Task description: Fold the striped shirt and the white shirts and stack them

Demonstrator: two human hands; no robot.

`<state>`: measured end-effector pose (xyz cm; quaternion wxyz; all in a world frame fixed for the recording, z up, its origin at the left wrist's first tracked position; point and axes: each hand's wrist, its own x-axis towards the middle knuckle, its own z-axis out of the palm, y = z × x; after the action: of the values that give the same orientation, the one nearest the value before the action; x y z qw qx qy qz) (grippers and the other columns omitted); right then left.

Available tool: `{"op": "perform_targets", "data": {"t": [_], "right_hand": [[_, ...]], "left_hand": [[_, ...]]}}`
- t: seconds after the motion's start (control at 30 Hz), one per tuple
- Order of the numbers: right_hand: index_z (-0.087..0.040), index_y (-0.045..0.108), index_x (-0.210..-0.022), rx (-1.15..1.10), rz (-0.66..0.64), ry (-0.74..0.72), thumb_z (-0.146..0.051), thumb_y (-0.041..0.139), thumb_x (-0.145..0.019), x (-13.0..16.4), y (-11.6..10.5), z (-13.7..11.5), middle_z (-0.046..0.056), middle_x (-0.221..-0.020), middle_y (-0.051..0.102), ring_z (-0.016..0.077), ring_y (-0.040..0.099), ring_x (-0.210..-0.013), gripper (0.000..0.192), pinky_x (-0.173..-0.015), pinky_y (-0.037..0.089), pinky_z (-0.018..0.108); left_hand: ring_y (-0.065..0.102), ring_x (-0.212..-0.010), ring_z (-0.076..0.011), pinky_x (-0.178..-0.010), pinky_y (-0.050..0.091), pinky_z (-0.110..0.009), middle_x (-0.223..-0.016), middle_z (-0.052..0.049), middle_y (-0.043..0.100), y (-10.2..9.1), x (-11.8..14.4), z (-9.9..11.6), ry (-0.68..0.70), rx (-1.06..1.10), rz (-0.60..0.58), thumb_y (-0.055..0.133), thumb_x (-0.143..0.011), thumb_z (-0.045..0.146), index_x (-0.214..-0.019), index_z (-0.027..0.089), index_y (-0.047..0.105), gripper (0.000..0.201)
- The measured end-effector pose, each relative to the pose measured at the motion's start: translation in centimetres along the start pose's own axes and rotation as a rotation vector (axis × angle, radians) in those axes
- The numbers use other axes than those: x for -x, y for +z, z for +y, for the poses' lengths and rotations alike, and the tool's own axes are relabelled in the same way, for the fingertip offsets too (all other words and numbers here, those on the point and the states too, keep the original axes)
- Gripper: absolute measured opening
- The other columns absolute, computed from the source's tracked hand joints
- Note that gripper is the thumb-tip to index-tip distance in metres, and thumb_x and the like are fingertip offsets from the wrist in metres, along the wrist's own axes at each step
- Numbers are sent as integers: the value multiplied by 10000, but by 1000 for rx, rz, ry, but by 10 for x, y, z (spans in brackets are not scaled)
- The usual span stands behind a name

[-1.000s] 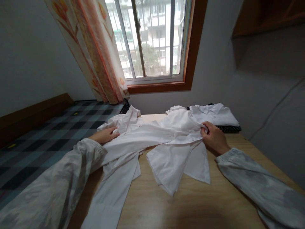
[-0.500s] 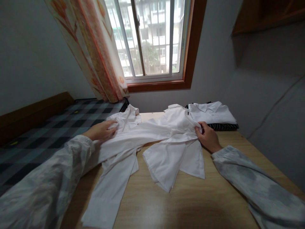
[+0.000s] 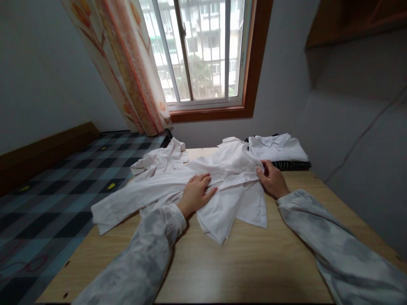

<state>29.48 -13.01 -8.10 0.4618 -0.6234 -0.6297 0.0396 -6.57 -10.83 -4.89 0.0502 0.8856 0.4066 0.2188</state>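
A white long-sleeved shirt point(image 3: 235, 163) lies rumpled across the wooden table point(image 3: 254, 262), one sleeve stretched out to the left past the table's edge and its hem hanging toward me. My left hand point(image 3: 196, 194) rests on the shirt near its middle, fingers extended over the cloth. On the right, my right hand point(image 3: 272, 179) pinches the shirt's side edge between thumb and fingers. Another white garment point(image 3: 170, 154) lies crumpled behind the sleeve, partly covered by it.
At the back right, a folded white shirt point(image 3: 278, 147) sits on a dark patterned folded cloth point(image 3: 292, 165). A bed with a checked cover point(image 3: 79, 169) adjoins the table's left side. Beyond stand a window point(image 3: 206, 55) and a flowered curtain point(image 3: 124, 63). A wooden shelf point(image 3: 356, 25) hangs upper right.
My left hand has moved right from the sleeve to the shirt's middle, its fingers now spread. The sleeve has swung out to the left. My right hand still grips the shirt's edge.
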Motion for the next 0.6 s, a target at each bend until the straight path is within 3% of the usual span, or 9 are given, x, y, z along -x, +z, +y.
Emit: {"op": "perform_targets", "data": {"t": [0.6], "right_hand": [[-222, 663, -1299, -84, -20, -7, -409, 574, -978, 10, 3, -1, 127, -1091, 809, 292, 733, -844, 382, -734, 554, 380]], "left_hand": [[678, -1403, -330, -1269, 472, -566, -1526, -145, 721, 8, 7, -3, 10, 15, 13, 658, -1094, 419, -1311, 229, 714, 294]]}}
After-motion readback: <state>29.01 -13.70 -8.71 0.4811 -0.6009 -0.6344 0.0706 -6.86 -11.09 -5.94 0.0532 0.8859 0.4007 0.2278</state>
